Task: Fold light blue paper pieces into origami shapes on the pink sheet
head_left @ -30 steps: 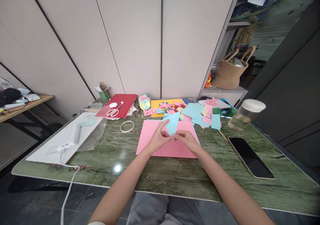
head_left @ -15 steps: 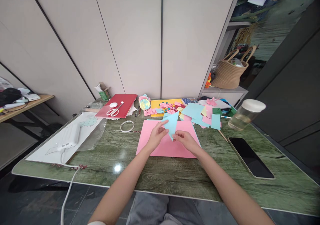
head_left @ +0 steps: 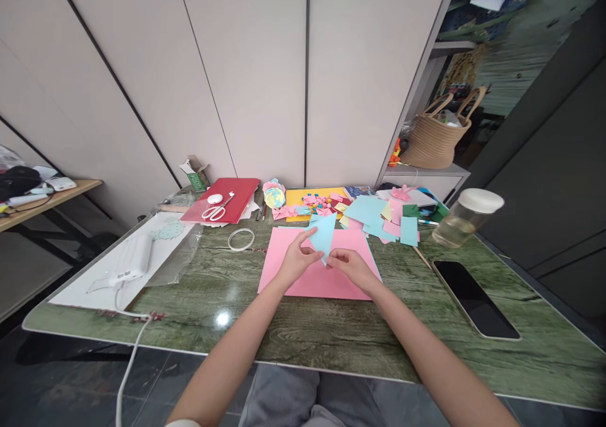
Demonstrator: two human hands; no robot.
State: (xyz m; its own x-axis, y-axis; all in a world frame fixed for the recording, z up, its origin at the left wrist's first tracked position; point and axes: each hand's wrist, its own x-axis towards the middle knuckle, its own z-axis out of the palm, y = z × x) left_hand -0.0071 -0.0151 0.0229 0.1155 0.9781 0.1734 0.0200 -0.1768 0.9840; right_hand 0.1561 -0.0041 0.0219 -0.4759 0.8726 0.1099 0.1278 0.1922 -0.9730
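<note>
Where fingers [head_left: 334,261] pinch, blue paper [head_left: 322,232] between

We're getting soft, even light across the pale wall panels [head_left: 255,79], with one round white glare spot on the green bench [head_left: 199,313]. Dimmer over at the dark cabinets on the right, and we see straight lines leaning outward, stretched toward the edges.

Crafting at a table, seemingly in a home
Scissors [head_left: 216,211] and colored paper [head_left: 367,212] are covering the green table [head_left: 199,319]; a woven bag [head_left: 436,139] is sitting on a shelf [head_left: 421,170].
</note>
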